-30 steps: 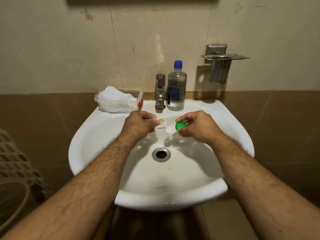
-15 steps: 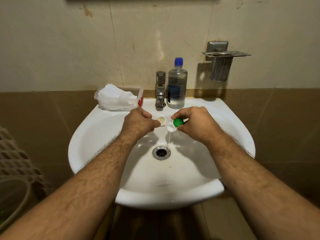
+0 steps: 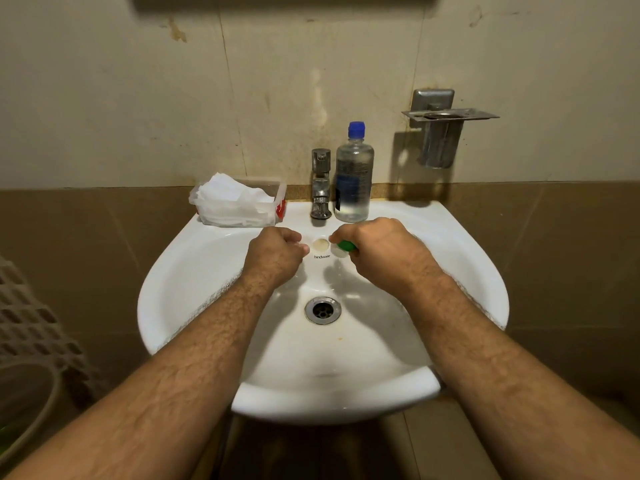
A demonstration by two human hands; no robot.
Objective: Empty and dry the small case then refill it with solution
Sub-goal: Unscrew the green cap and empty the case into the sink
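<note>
Over the white sink, the right hand pinches the small case by its green cap, while the left hand is curled, its contents hidden.

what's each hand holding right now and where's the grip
The right hand grips the small case at its green-capped end. The left hand is curled shut; whether it holds something cannot be told.
</note>
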